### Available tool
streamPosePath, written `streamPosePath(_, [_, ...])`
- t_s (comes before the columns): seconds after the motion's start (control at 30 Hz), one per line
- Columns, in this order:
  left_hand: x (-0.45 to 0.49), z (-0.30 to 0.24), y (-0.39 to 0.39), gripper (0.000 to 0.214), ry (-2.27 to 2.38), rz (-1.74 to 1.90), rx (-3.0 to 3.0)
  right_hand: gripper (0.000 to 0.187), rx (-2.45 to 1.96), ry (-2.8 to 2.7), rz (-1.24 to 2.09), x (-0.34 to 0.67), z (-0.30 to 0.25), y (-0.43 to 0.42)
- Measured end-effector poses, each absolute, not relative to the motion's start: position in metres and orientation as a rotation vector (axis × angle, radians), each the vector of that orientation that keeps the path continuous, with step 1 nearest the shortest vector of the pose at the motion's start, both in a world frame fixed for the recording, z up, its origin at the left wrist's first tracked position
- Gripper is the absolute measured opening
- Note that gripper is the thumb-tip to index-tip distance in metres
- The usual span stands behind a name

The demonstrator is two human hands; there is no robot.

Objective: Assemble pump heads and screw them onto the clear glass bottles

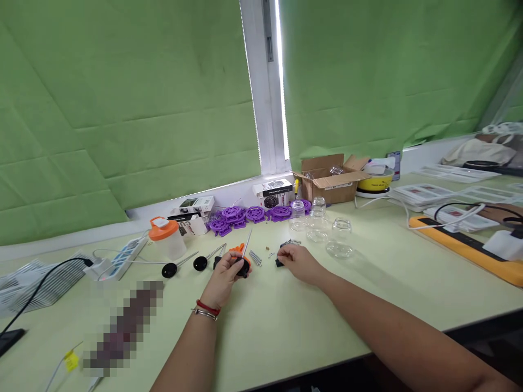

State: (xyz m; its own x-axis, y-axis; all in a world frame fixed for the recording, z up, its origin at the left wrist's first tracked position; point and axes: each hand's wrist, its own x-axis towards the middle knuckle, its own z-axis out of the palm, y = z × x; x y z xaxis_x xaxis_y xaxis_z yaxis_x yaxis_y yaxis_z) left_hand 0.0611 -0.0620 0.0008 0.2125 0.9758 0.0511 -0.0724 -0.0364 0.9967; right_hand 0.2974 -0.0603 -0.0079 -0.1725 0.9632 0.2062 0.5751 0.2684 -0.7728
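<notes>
My left hand [226,270] is closed around a round black piece [244,267] with a thin metal rod [247,243] standing up from it. Fingers pinched together, my right hand [300,262] is down at a small black part [279,262] beside several springs [292,242]; what lies between its fingertips is hidden. Several metal pins [255,257] and tiny pieces [271,255] lie between the hands. Orange parts [237,249] show behind my left hand. Left of it rest rods with black discs, one disc [200,263] near another disc [169,270].
Glass jars [340,239] stand right of my right hand. Purple plastic parts [255,214] line the back, near printed boxes [273,190] and an open carton [333,188]. An orange-lidded jug [167,239] and a power strip [129,253] are at left.
</notes>
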Motion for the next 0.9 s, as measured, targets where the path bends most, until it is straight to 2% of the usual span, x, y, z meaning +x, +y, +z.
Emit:
streamPosePath(0.1, [0.057,0.003,-0.061,0.03,1.04,1.107,1.279,0.025,-1.543,-2.103,0.326,0.288,0.005,-0.035])
streamPosePath(0.17, [0.056,0.005,-0.06,0.03,1.111,1.113,1.295,0.024,-1.608,-2.15,0.295,0.28,0.01,-0.016])
streamPosePath(0.37, [0.053,0.005,-0.057,0.023,1.215,1.117,1.278,0.007,-1.808,-2.209,0.324,0.259,0.002,0.02])
streamPosePath(0.67, [0.052,0.007,-0.057,0.017,1.228,1.086,1.27,0.006,-1.848,-2.064,0.423,0.259,-0.004,0.026])
streamPosePath(0.9, [0.043,0.004,-0.055,0.026,1.229,1.007,1.253,0.013,-1.632,-1.805,0.621,0.282,0.015,-0.003])
